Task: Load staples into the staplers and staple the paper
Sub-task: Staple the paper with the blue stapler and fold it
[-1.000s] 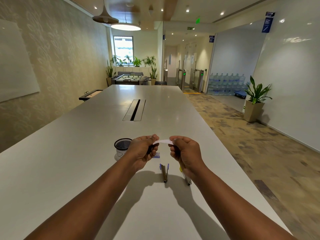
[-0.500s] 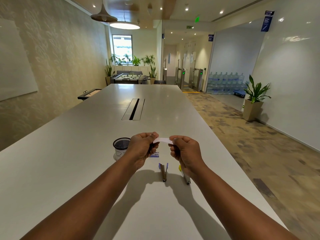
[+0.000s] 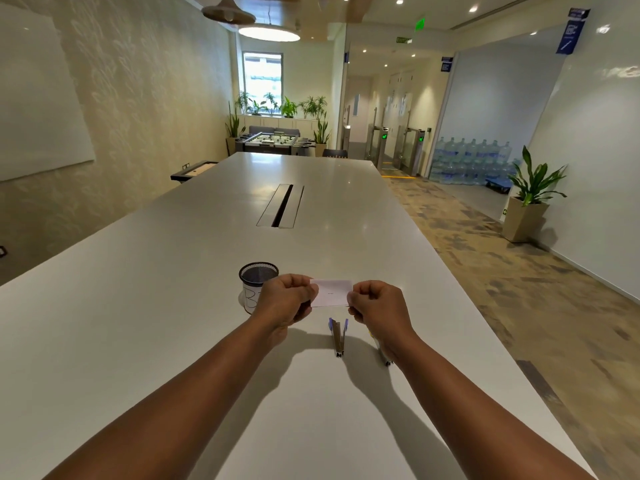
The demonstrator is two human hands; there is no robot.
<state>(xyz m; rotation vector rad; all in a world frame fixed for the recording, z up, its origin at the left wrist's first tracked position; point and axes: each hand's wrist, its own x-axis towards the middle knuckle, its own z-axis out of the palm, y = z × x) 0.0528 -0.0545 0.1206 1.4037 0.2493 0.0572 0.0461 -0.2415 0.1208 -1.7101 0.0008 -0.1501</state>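
Observation:
A small white slip of paper [image 3: 330,292] is held above the table, its face turned toward me, with a tiny staple mark near its middle. My left hand [image 3: 285,301] pinches its left edge and my right hand [image 3: 375,303] pinches its right edge. Below the paper, a blue stapler [image 3: 337,337] lies opened out on the white table [image 3: 173,323]. A second stapler [image 3: 384,353] lies to its right, mostly hidden under my right wrist.
A black mesh cup [image 3: 258,284] stands on the table just left of my left hand. A cable slot [image 3: 282,206] runs along the table's middle farther away. The table's right edge drops to a carpeted floor with a potted plant [image 3: 530,199].
The paper has been tilted up from nearly edge-on, so its flat face now shows toward me. Both hands keep their grip and sit about where they were.

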